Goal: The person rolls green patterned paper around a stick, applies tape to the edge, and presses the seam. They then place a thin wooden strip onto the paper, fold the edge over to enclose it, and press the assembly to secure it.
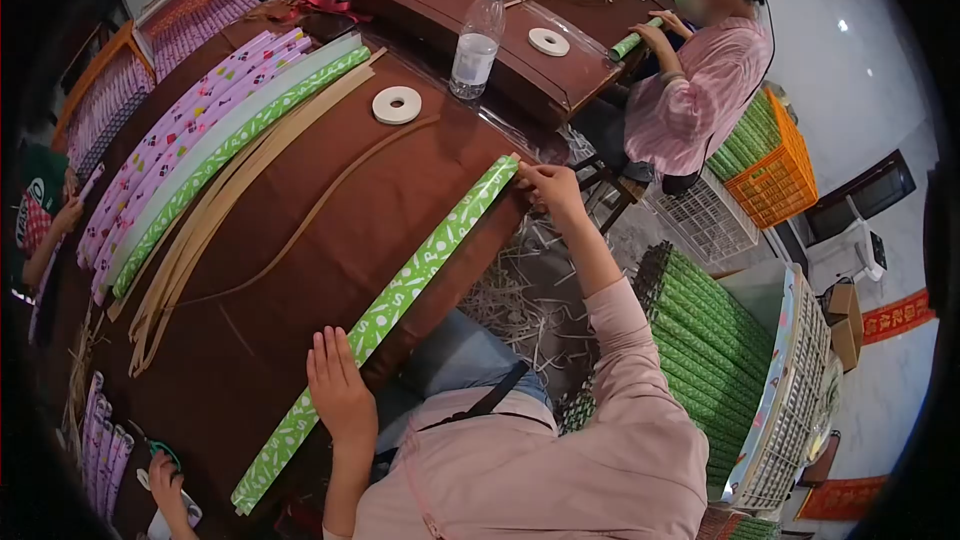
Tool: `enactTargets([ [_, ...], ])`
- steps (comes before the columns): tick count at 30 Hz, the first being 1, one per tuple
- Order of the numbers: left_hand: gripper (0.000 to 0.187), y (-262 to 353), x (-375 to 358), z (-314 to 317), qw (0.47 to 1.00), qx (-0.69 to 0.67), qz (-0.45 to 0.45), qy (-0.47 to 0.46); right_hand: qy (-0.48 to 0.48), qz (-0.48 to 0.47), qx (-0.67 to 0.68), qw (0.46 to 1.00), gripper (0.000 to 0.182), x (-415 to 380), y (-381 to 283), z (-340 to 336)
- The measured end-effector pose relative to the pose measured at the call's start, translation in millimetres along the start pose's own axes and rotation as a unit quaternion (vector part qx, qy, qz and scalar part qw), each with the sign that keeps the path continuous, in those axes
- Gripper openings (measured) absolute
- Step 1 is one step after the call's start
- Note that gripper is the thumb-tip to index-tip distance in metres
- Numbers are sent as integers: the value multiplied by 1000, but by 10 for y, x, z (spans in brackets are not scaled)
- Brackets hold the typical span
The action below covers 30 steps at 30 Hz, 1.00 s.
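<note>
A long green roll of wrapping paper [415, 275] with white lettering lies slantwise across the brown table [300, 270] in front of me. My left hand [340, 385] rests flat on the roll's lower half, its fingers straight and together. At the upper end, my right hand [550, 188] pinches the roll's tip between thumb and fingers. Beyond the roll, a thin tan strip [330, 195] curves over the tabletop. A bundle of similar flat strips [245, 180] is beside another green roll [240, 155].
Purple patterned rolls [180, 140] lie at the table's far left. A white tape ring [397, 105] and a water bottle [478, 45] stand near the back. A co-worker [700, 80] holds a green roll at right. Crates of green rolls [700, 325] flank my right side.
</note>
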<state>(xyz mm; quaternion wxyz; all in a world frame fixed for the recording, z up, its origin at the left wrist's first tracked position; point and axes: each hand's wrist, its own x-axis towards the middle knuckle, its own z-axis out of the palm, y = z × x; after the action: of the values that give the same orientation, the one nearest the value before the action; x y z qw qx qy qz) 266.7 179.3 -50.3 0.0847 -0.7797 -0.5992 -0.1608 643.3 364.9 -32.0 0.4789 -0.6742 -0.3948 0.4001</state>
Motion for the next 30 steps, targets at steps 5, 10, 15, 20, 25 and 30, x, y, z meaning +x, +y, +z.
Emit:
enactTargets([
  [5,48,21,7,-29,1000,-15,-15,-11,-88,112,40,989,37,112,-114,0],
  [10,48,1,16,-31,1000,-20,-14,-19,-103,118,-10,988,30,110,-174,98],
  [15,51,-42,30,-54,999,-27,-24,-38,-130,147,83,977,22,184,-105,49],
  [20,58,-160,114,-139,994,-61,-24,-87,-175,132,74,973,20,222,-69,-32],
  [25,58,-244,145,-169,993,-82,-10,-89,-206,167,126,956,25,115,-6,-178],
  [30,55,-290,122,-167,991,-90,-8,-96,-266,206,333,881,36,-303,-45,-286],
])
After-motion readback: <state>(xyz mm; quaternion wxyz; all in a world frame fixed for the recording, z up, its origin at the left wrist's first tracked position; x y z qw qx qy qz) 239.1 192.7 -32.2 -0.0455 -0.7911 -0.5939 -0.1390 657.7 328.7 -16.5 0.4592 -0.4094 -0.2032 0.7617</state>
